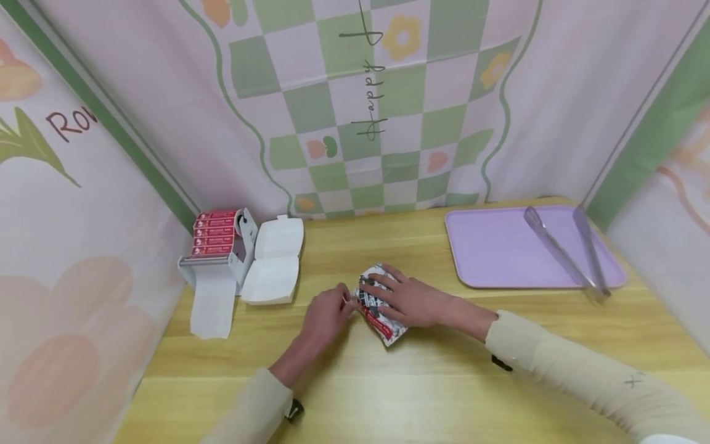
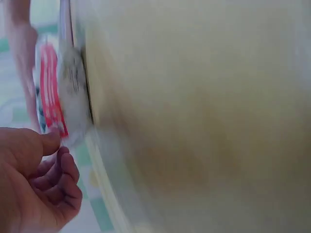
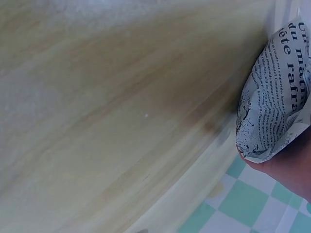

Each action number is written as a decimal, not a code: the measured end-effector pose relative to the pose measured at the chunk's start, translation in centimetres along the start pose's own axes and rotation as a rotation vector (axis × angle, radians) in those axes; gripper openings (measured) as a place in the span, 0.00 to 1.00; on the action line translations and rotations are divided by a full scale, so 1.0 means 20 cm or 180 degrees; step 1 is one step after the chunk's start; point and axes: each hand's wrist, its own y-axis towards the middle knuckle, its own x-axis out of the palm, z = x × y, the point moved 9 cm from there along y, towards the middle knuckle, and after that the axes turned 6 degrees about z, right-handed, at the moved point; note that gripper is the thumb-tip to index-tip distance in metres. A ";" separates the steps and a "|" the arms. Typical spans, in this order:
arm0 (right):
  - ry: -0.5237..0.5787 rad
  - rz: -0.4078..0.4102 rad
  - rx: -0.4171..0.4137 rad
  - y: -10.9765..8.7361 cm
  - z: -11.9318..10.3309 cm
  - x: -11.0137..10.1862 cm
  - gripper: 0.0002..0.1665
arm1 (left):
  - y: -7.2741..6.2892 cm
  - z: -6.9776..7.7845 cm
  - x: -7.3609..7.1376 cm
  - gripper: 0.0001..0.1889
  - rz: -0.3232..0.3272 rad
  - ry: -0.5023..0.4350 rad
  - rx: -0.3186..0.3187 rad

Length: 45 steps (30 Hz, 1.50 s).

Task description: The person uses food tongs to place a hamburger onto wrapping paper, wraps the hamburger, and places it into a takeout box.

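Observation:
A paper bag printed like newspaper (image 1: 367, 302) lies on the wooden table (image 1: 388, 394). A red label (image 2: 51, 92) runs along one edge of it. My left hand (image 1: 326, 314) pinches the bag's left corner, at the label's end, between thumb and index finger; in the left wrist view the other fingers are curled. Spread over the top of the bag, my right hand (image 1: 413, 302) rests with its fingers extended and hides part of the print. The right wrist view shows the bag's bulging printed side, with a bit of that hand below it. The bag's contents are hidden.
A label dispenser (image 1: 244, 246) with red stickers stands at the left, its white backing strip (image 1: 213, 302) hanging forward. Beside it lies an opened white clamshell box (image 1: 274, 271). Metal tongs (image 1: 560, 253) rest on a purple tray (image 1: 493, 253) at the right. Patterned curtains enclose the table.

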 end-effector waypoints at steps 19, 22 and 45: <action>0.0263 0.0474 0.0503 -0.22 0.06 -0.18 0.40 | -0.03 0.13 0.04 0.16 -0.0609 -0.0536 0.0409; 0.0242 0.0450 0.0570 -0.25 0.06 -0.15 0.43 | -0.03 0.13 0.02 0.14 -0.0472 -0.0528 0.0282; 0.1093 -0.0766 0.0659 -0.02 0.28 -0.17 0.46 | -0.08 -0.65 -0.62 0.32 0.0540 0.0629 -0.1095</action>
